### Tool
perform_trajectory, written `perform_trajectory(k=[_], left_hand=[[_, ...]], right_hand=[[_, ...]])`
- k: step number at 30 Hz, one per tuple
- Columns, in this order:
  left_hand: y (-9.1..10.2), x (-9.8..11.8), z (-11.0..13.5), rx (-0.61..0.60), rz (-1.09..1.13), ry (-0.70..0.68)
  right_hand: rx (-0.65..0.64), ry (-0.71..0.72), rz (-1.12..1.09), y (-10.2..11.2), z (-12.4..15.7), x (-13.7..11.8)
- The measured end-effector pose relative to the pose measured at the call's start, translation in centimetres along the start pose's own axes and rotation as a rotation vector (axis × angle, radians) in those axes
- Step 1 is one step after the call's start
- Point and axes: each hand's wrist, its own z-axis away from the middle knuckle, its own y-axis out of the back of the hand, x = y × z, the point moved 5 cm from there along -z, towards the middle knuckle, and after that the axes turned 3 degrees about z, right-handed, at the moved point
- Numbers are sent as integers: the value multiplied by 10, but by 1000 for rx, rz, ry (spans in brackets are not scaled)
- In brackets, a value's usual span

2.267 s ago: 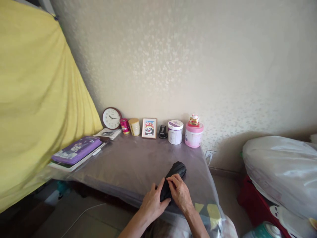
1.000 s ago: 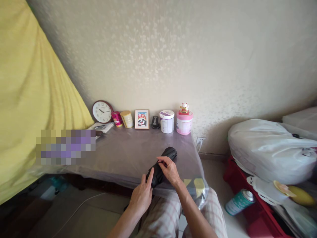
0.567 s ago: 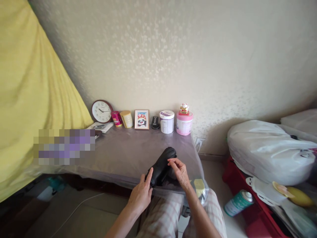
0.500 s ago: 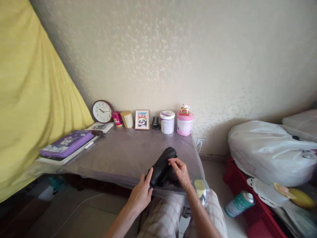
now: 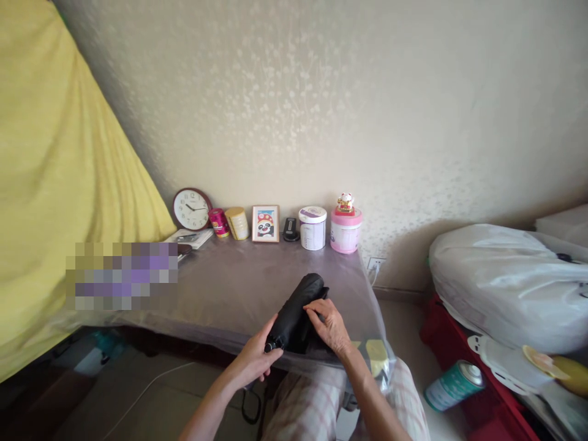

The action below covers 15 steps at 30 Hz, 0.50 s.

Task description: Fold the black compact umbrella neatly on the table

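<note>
1. Okay, black umbrella (image 5: pixel 295 311) lay slanted at the near right part of the table (image 5: pixel 215 288), between both sets of fingers. Far tip pointed past the right fingertips; resting or slightly lifted, couldn't tell.
2. Left hand (image 5: pixel 252 360): thumb and fingers curled round the handle end (image 5: pixel 271 345), gripping it.
3. Right hand (image 5: pixel 331 324): thumb and fingertips drawn together on the canopy's right side, apparently pinching fabric. How much cloth they had, couldn't tell.
4. Handling, my read: light, stiff core, soft outer cloth. Fabric likely slick, so folds could slide under a loose pinch. Not fragile overall; ribs might bend if squeezed hard.
5. Best hold: handle end, where the left fingers were. For the right, mid-canopy, pads flat round the roll. Loose folds showed just below the right fingers.
6. Black loop (image 5: pixel 251 408), probably the wrist strap, hung below the left fingers; snag risk.
7. Table's front edge ran close by the left fingers; right edge sat a little beyond the right hand. Plastic cover (image 5: pixel 374 306) overhung both, likely slippery. Knees (image 5: pixel 307 398) limited downward travel.
8. More tabletop lay left of and ahead of the fingers. Forward limit: picture frame (image 5: pixel 265 224), white tub (image 5: pixel 313 230), pink tub (image 5: pixel 345 234), all well apart from the fingertips.
</note>
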Motion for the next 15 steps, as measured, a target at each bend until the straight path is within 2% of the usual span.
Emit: perform_trajectory(k=[2, 4, 8, 10, 12, 15], left_hand=[[2, -1, 0, -29, 64, 29], [5, -3, 1, 18, 29, 0], [7, 3, 8, 214, -341, -257], [3, 2, 11, 243, -520, -257], [3, -1, 12, 238, -569, -221], [10, -5, 7, 184, -328, -212]], right_hand=[[-26, 96, 129, -4, -3, -13], [-42, 164, 255, -8, -6, -23], [-52, 206, 343, -12, -12, -33], [-60, 214, 312, -12, -13, -32], [-43, 173, 217, -8, -13, -24], [107, -35, 64, 10, -6, 4]])
